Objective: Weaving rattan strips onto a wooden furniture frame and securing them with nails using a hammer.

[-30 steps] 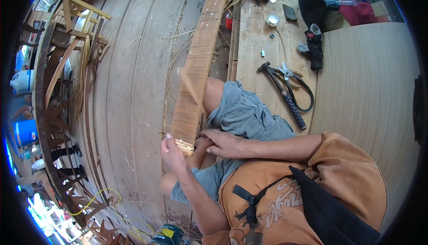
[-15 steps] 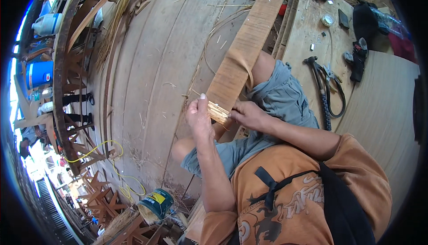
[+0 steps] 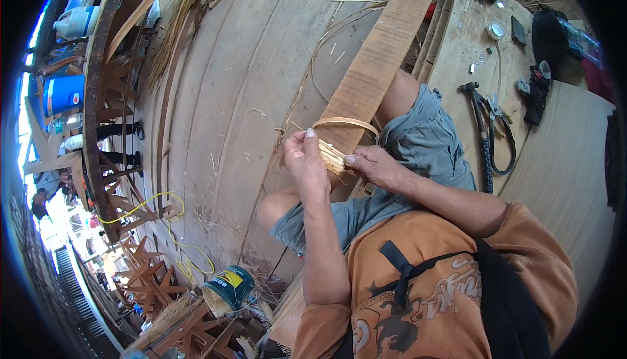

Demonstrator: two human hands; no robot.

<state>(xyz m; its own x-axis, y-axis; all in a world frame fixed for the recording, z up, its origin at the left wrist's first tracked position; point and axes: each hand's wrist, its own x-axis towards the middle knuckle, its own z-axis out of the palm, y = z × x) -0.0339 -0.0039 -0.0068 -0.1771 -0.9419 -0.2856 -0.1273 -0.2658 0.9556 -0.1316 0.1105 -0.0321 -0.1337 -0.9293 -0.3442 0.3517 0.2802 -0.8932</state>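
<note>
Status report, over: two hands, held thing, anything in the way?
Left hand, right hand: gripping opposite sides of pale bundle of thin strips. Curved tan strip: arched across long brown wooden board, beyond hands. Dark long-handled hammer: off to right.

Pale lettering is running around the dark green tub (image 3: 230, 285), near a yellow patch; outlined lettering is crossing the orange shirt (image 3: 436, 288), above a dark animal print.

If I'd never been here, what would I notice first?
Probably the long brown board running from the middle toward the top, with pale strips between the left hand and right hand at its near end. Then comes the bright blue container at far left, and the dark hammer at right.
</note>
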